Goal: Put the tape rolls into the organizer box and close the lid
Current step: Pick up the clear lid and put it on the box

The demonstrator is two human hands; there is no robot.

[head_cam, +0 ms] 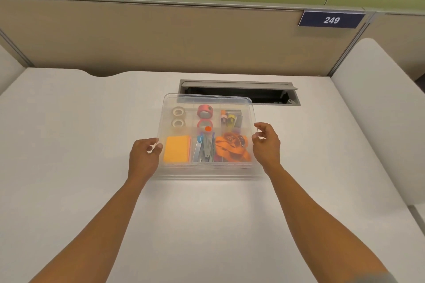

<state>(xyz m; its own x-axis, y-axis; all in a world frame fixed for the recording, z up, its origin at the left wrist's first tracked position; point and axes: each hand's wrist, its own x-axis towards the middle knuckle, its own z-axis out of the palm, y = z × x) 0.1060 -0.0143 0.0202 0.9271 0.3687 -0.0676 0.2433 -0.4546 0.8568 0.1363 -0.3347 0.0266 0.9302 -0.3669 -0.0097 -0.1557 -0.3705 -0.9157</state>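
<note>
Head view showed the bench (69,145) spread wide beneath both hands, with the clear organizer box (207,171) sitting between them. Its transparent lid (208,99) was held over the box, looking not quite seated, the near edge seemingly raised. My left hand (143,156) pinched the lid's left edge between thumb and fingers, nearly closed on it; my right hand (266,145) did the same on the right edge, its fingers curled loosely.

I judged the loading finished and the closing under way: only pressing the lid down remained.

Beyond the grip, in the far compartments, I counted four tape rolls: two pale tape rolls (178,117) on the left-hand side and two red tape rolls (205,117) toward the middle. Between the hands lay one orange notepad (176,149), a bundle of pens (204,148) too blurred to count, and one orange lanyard (232,147).
</note>
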